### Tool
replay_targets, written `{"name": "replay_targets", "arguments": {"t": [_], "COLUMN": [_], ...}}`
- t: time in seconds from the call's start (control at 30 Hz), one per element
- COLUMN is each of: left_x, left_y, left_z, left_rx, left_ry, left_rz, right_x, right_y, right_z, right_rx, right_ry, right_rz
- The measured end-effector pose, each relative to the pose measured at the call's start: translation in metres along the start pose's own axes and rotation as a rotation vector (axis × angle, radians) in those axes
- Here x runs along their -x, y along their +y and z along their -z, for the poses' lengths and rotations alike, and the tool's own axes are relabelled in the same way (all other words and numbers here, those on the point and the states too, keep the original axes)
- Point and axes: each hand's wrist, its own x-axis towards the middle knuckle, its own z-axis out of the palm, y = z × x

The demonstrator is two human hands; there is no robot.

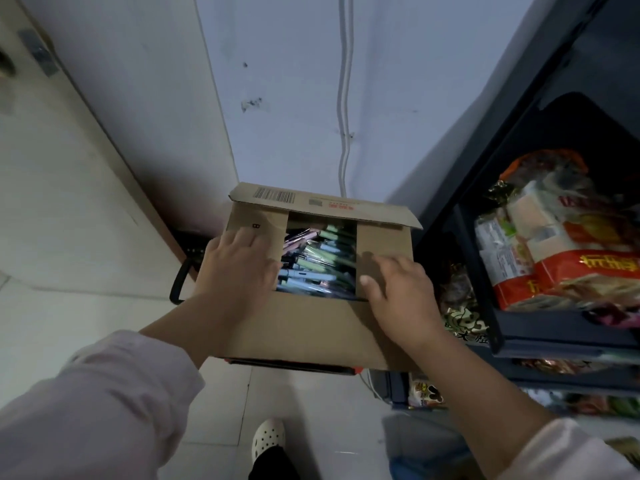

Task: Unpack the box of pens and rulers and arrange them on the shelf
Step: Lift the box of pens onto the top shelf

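a brown cardboard box (311,320) sits half open. the left hand (239,268) lies flat on its left flap and the right hand (398,289) on its right flap. pale plastic pens (318,258) show between them.

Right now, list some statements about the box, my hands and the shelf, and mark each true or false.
1. The left hand and the right hand each rest on a side flap of the cardboard box. True.
2. The box is taped shut. False: pens show through the gap between its flaps.
3. The right hand pinches a ruler. False: it lies flat on the flap, and no ruler shows.
4. The dark shelf on the right holds food packets. True.
5. A barcode label sits on the box's far flap. True.
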Motion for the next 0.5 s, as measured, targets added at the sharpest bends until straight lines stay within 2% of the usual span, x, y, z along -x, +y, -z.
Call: {"name": "replay_targets", "arguments": {"t": [0.1, 0.3, 0.5], "left_x": [-0.019, -0.065, -0.118], "left_y": [-0.005, -0.025, -0.038], "left_z": [0.004, 0.005, -0.011], "left_rx": [0.064, 0.049, -0.010], "left_ry": [0.018, 0.028, -0.148], "left_rz": [0.002, -0.042, -0.035], "right_x": [-0.023, -0.071, -0.126], "right_y": [-0.003, 0.002, 0.004], "right_z": [0.005, 0.011, 0.000], "right_rx": [-0.005, 0.032, 0.128], "right_ry": [-0.030, 0.046, -0.047], "right_rz": [-0.032, -0.081, -0.118]}}
